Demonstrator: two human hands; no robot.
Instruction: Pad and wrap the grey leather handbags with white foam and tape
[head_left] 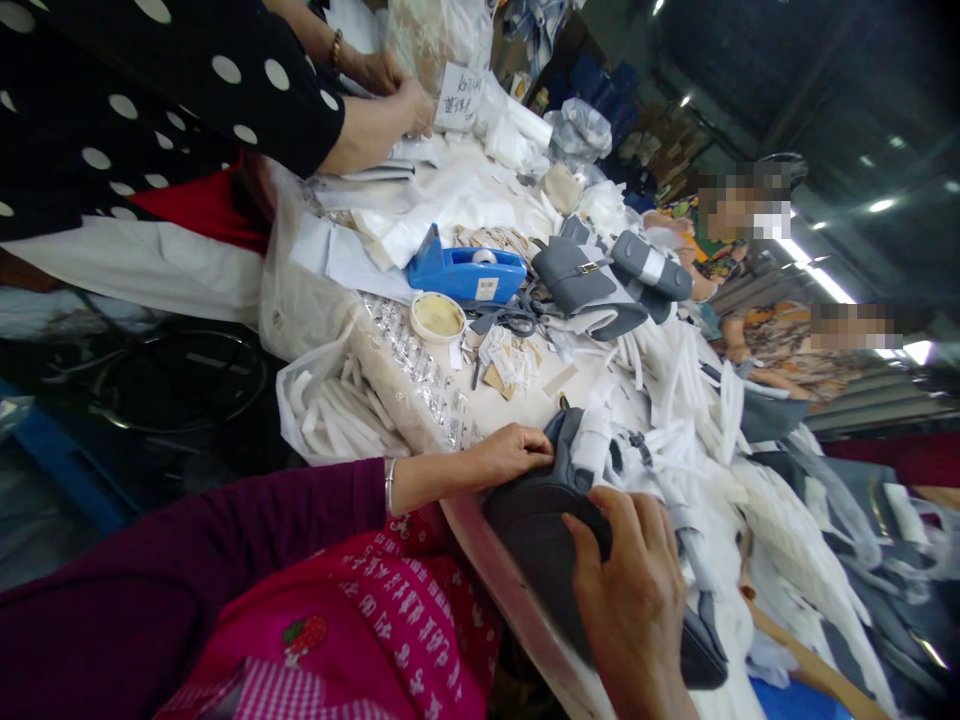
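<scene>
Table [531, 408], cluttered. Dark bag [529, 530], at table's edge. Blue tape dispenser [461, 275]. Right hand [637, 570], fingers curved against bag (whether gripping, cannot tell). Left hand [511, 456], fingers pinching bag's edge. Round tub [437, 317], just beside dispenser.

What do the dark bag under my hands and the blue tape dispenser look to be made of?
Dark bag: probably leather or imitation leather, smooth with a low sheen; its even face and folded edges suggest that, but I can't tell which.
Blue tape dispenser: likely hard moulded plastic, lightly glossy, judging by its uniform colour and rigid shape.
</scene>
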